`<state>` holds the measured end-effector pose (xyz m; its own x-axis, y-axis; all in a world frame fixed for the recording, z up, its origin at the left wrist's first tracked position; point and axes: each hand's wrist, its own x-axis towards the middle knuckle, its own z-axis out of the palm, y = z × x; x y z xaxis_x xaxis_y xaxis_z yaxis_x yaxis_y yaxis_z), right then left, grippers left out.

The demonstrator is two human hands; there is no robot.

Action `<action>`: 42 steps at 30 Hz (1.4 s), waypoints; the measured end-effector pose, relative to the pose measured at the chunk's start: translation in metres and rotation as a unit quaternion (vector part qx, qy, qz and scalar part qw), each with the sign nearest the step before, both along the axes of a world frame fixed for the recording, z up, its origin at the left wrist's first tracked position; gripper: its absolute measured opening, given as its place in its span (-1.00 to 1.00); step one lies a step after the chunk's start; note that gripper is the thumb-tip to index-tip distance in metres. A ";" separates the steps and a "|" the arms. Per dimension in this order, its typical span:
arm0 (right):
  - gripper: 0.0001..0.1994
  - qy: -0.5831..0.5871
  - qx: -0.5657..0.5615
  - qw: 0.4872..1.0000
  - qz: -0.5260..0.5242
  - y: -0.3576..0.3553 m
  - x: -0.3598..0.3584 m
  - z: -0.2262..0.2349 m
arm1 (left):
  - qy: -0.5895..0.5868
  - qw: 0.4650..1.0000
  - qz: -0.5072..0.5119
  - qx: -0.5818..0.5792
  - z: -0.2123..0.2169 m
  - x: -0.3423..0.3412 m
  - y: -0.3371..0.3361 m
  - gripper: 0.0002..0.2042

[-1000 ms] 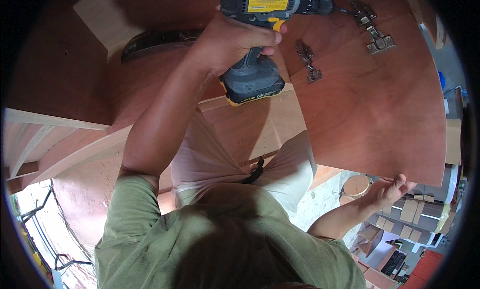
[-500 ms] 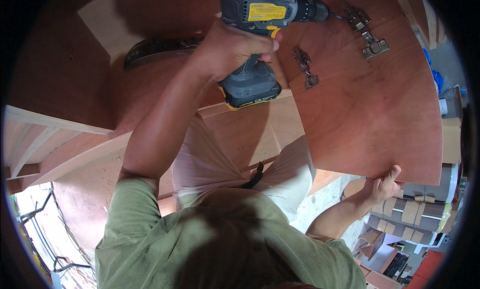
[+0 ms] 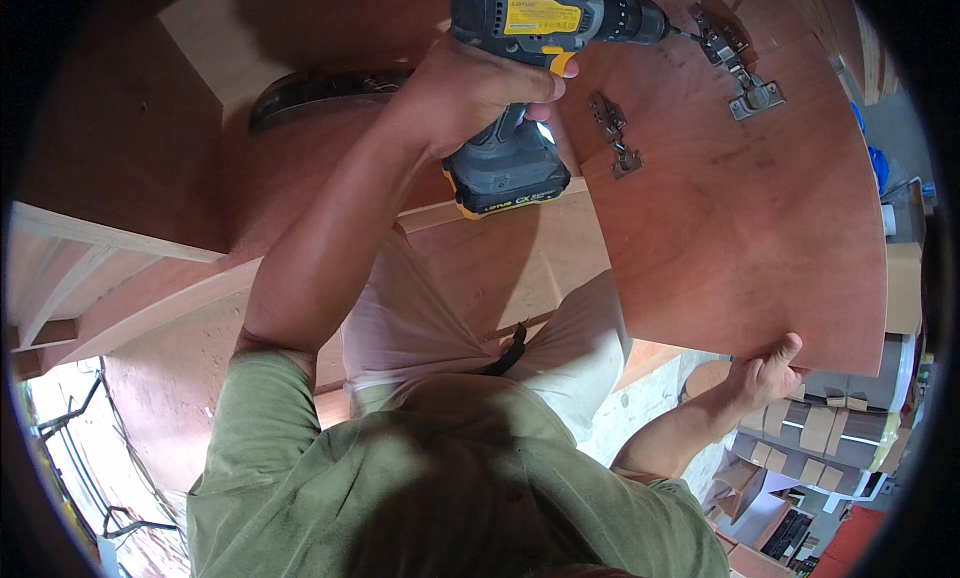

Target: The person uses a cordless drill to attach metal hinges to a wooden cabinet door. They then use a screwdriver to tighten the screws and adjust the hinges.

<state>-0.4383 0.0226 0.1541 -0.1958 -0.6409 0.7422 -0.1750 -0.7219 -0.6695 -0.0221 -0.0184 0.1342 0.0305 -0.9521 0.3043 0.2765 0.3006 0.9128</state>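
My left hand [image 3: 480, 93] is wrapped round the grip of a grey-and-yellow cordless drill [image 3: 545, 18], a finger at its yellow trigger. The bit points right and meets the arm of the upper metal cabinet hinge [image 3: 722, 43]; whether it sits in a screw is too small to tell. A second hinge [image 3: 613, 133] lies lower left of the first. Both hinges are on a reddish-brown wooden door panel [image 3: 740, 228]. At the panel's lower edge, my right hand [image 3: 768, 373] grips the board, thumb on its near face.
A wooden cabinet frame [image 3: 120, 248] surrounds my legs on the left and ahead. Inside it rests a dark curved object [image 3: 320, 96]. Cables [image 3: 85, 428] hang at the lower left. Cardboard-wrapped stacks [image 3: 820, 428] and a red item [image 3: 855, 538] lie beyond the panel.
My left hand and the drill have shifted slightly right, bringing the bit to the upper hinge. A bright spot now shows below the trigger. My right hand keeps its hold on the panel.
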 end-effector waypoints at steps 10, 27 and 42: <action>-0.47 -0.015 0.026 1.000 0.003 0.001 -0.006 0.000 | 0.029 0.999 -0.009 0.032 -0.006 -0.004 -0.005 -0.70; -0.39 -0.016 0.011 1.000 -0.011 -0.001 -0.003 0.000 | 0.101 0.993 -0.009 0.063 -0.007 -0.009 -0.011 -0.72; -0.61 0.125 -0.423 0.872 -0.210 0.029 0.025 0.006 | 0.181 0.981 0.036 0.058 -0.057 0.013 0.055 -0.54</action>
<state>-0.4131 0.0521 0.1600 -0.0447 0.2471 0.9680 -0.6068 -0.7764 0.1701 -0.0089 0.0369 0.0768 0.1843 -0.9713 0.1506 0.5712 0.2305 0.7878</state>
